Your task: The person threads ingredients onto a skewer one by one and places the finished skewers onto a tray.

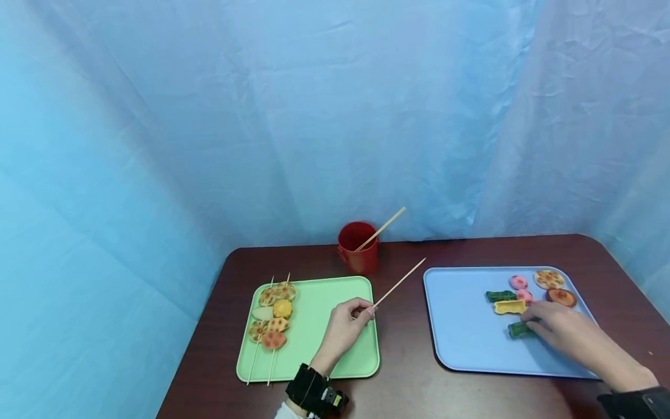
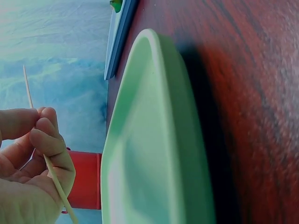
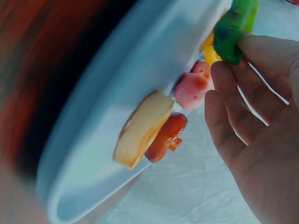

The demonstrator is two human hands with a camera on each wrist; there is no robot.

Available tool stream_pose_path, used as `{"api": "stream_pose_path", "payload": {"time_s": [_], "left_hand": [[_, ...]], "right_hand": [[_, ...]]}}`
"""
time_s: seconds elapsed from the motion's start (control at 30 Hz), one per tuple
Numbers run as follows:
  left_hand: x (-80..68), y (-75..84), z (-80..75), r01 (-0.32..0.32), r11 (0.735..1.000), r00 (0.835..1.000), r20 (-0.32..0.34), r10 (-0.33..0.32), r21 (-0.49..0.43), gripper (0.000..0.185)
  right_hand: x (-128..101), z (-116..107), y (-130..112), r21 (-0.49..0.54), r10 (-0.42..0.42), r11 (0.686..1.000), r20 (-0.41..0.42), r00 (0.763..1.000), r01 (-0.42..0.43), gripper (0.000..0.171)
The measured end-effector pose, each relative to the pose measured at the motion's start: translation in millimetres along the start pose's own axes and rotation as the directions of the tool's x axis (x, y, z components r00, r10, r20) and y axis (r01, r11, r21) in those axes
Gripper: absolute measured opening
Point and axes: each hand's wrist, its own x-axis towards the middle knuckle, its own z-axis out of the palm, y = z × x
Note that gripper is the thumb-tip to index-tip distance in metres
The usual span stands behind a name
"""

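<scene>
Bamboo was already in play: a bare skewer (image 1: 399,283) was pinched between thumb and curled fingers of the left hand (image 1: 349,321), held above the green tray (image 1: 324,343) with its point angled up toward the blue tray (image 1: 460,326). Nothing was yet threaded on it. Two loaded skewers (image 1: 272,317) were seen lying at the far left of the green tray, stacked with lotus-root slices and other toy pieces, so that part of the work was judged done. One more stick was left standing in the red cup (image 1: 358,247) at the back of the worktop (image 1: 408,390). Over on the blue tray, a green piece (image 1: 519,330) was being touched by the fingertips of the right hand (image 1: 562,334); whether it was truly gripped could not be told for certain, though the wrist view suggested fingers curled against it. Pink, yellow, orange and another green piece were left loose beside it, so a good share was judged to remain.
</scene>
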Motion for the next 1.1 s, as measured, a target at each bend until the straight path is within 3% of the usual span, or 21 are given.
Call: {"api": "stream_pose_path", "payload": {"time_s": [0.3,0.53,0.7,0.9,1.1], "left_hand": [[-4.3,1.0,5.1,0.009,0.999,1.000,0.004,-0.008,-0.043,0.014],[-9.4,3.1,12.1,0.013,0.997,1.000,0.013,-0.012,-0.081,0.012],[-12.5,2.7,18.0,0.017,0.995,1.000,0.023,-0.015,-0.094,0.012],[-16.4,2.9,23.4,0.014,0.993,0.999,0.048,-0.009,-0.114,0.010],[-18.8,1.5,28.1,0.017,0.989,0.995,0.101,-0.002,-0.146,0.012]], "right_hand": [[9,-5,-17,0.097,-0.018,0.995,-0.185,0.983,0.036,0.013],[25,-4,-42,0.212,0.049,0.977,-0.322,0.945,0.021,0.012],[35,-9,-61,0.317,0.141,0.948,-0.328,0.934,-0.031,0.008],[43,-11,-76,0.439,0.238,0.895,-0.329,0.914,-0.075,0.020],[48,-10,-88,0.491,0.275,0.868,-0.353,0.894,-0.073,0.019]]}}
